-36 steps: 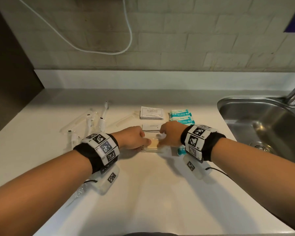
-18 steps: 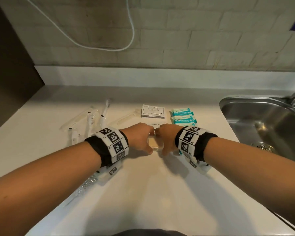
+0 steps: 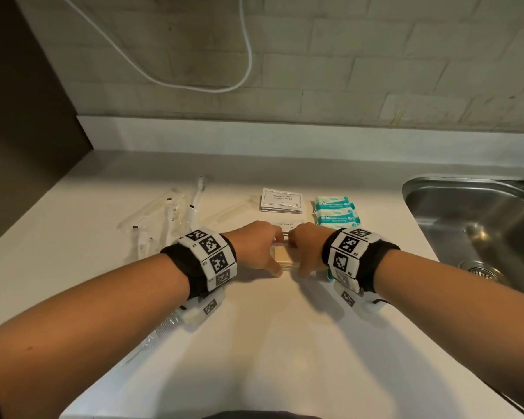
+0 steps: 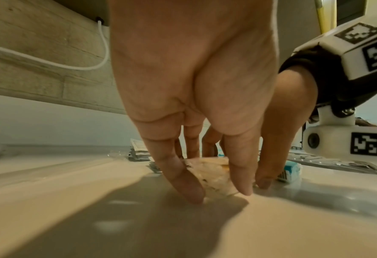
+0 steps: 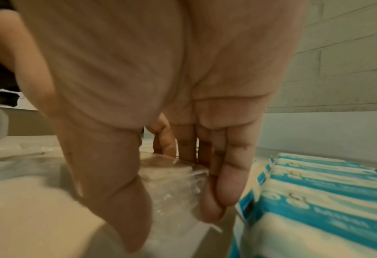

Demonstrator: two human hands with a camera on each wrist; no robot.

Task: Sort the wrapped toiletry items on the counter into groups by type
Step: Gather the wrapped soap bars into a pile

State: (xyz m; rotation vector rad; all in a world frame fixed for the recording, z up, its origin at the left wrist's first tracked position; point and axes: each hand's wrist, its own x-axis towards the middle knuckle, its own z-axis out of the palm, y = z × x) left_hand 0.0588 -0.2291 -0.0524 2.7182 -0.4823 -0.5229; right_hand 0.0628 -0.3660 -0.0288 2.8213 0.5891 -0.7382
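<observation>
With both my left hand (image 3: 256,247) and right hand (image 3: 307,248) pinching the soap stack (image 3: 282,256) from either side, I squeeze evenly — edges flush — beside the wipes (image 3: 336,213)

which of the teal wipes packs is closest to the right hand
The nearest wipes pack, peeking out beside the right hand and mostly hidden under the wrist. The other two wipes packs lie farther back, clear of the hands.

The desk (image 3: 285,343) looks smooth and faintly glossy. The sink (image 3: 478,225) is brushed metal. The soap bars (image 5: 172,178) wear clear crinkly plastic wrap; the wall (image 3: 375,55) is rough brick.
</observation>
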